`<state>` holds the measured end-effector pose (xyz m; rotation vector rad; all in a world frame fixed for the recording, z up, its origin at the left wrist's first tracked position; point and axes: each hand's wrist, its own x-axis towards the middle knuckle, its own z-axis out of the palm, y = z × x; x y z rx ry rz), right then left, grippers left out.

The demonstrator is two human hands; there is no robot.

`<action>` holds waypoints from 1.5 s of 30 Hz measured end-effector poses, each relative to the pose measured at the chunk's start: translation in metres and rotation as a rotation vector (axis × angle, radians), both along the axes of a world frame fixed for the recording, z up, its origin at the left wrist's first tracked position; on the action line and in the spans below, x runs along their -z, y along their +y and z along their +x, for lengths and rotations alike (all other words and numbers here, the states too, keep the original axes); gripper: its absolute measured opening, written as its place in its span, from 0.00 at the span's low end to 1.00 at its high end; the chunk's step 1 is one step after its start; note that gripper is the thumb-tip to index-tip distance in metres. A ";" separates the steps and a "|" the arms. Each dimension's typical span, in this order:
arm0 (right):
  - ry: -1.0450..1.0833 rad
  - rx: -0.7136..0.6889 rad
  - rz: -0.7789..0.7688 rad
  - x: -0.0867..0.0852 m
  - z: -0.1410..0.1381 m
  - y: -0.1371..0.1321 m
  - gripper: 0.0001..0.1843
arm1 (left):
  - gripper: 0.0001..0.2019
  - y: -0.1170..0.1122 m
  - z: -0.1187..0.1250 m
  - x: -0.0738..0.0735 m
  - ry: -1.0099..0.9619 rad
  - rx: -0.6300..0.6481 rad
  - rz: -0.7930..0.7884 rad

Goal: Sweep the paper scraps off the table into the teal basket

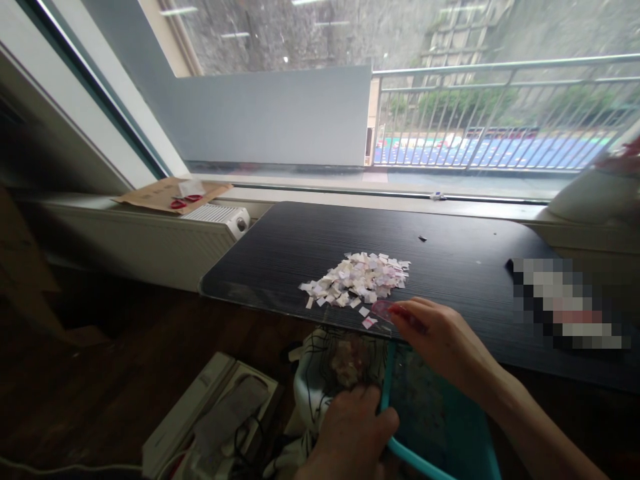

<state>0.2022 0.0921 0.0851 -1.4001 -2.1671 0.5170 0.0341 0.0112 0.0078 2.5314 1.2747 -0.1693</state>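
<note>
A heap of small white and pinkish paper scraps [357,279] lies on a black table [450,253] near its front edge. My right hand [443,340] rests at that edge, its fingers pinched on a small pink translucent piece [383,310] beside a few stray scraps. Below the table edge my left hand [350,433] is closed around the rim of a teal container [435,420], held under the spot where the right hand works.
A white radiator [220,217] stands at the left with a brown cardboard sheet [170,193] and red scissors on the sill. A blurred-out object [565,300] lies at the table's right. White boxes and cables [215,420] sit on the floor. A window with railing is behind.
</note>
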 end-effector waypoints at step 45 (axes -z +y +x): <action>0.023 -0.135 0.020 0.000 0.000 0.012 0.14 | 0.06 -0.011 -0.071 -0.009 -0.502 -0.323 0.241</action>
